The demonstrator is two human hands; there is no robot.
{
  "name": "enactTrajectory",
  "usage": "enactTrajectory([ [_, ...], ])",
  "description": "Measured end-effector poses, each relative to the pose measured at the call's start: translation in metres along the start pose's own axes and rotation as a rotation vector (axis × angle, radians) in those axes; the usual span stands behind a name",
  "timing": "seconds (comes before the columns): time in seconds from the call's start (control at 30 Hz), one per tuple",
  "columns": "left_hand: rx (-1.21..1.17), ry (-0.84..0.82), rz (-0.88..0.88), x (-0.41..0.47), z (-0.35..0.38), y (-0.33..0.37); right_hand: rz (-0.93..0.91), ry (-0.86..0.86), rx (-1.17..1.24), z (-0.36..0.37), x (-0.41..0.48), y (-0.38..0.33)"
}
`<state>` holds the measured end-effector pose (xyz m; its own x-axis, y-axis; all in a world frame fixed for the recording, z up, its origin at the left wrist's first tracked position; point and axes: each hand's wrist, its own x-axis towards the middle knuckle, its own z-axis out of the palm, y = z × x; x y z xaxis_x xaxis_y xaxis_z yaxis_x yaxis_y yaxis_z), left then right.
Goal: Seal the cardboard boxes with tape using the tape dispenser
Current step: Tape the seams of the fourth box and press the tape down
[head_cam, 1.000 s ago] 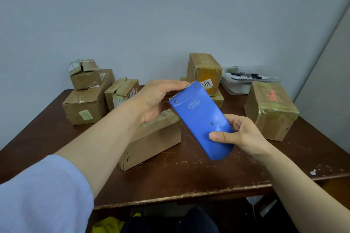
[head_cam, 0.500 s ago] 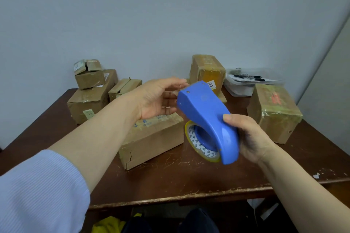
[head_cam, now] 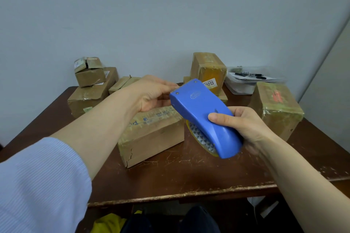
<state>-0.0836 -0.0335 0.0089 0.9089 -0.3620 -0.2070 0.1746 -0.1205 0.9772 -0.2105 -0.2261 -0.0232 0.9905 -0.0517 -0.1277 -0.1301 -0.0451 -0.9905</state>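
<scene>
The right hand (head_cam: 244,125) grips the near end of a smooth blue plastic tape dispenser (head_cam: 204,117), thumb across its curved top and fingers wrapped beneath. It is held above the surface (head_cam: 189,174), just right of the long box, with its nose tilted up and far-left. 2 rivets and an oval raised logo, too small to read, mark its shell. A tape roll (head_cam: 201,138) with a triangle-patterned core and a yellowish rim shows under it.

The left hand (head_cam: 151,92) curves around the toothed far tip. Its fingertips are hidden behind the shell, so I cannot tell whether they pinch anything. A ribbed pale blue sleeve (head_cam: 37,185) covers that arm.

The long box (head_cam: 151,138) is matt brown cardboard, cracked at its near corner, with glossy tape and unreadable blue print on top. The dark wooden surface is scratched, its near edge chipped.

Far right, a film-wrapped box (head_cam: 276,108) bears blurred red marks. An upright box (head_cam: 208,68) carries a label reading 3013. Far left, worn boxes (head_cam: 91,91) are stacked. A clear tray (head_cam: 244,85) holds pens.
</scene>
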Motion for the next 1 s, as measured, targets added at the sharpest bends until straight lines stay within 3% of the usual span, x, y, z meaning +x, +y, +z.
enactTrajectory([
  [0.27, 0.441, 0.141, 0.241, 0.021, -0.010, -0.001, -0.033, 0.082, -0.195, 0.018, 0.003, -0.017],
  [0.47, 0.492, 0.204, 0.272, 0.049, -0.037, -0.004, -0.078, 0.267, -0.562, 0.015, -0.007, -0.026],
  [0.73, 0.570, 0.155, 0.224, 0.087, -0.038, -0.021, -0.031, 0.328, -0.547, 0.021, -0.008, -0.002],
  [1.0, 0.678, 0.132, 0.247, 0.103, -0.041, -0.032, -0.078, 0.281, -0.524, 0.028, 0.005, 0.000],
])
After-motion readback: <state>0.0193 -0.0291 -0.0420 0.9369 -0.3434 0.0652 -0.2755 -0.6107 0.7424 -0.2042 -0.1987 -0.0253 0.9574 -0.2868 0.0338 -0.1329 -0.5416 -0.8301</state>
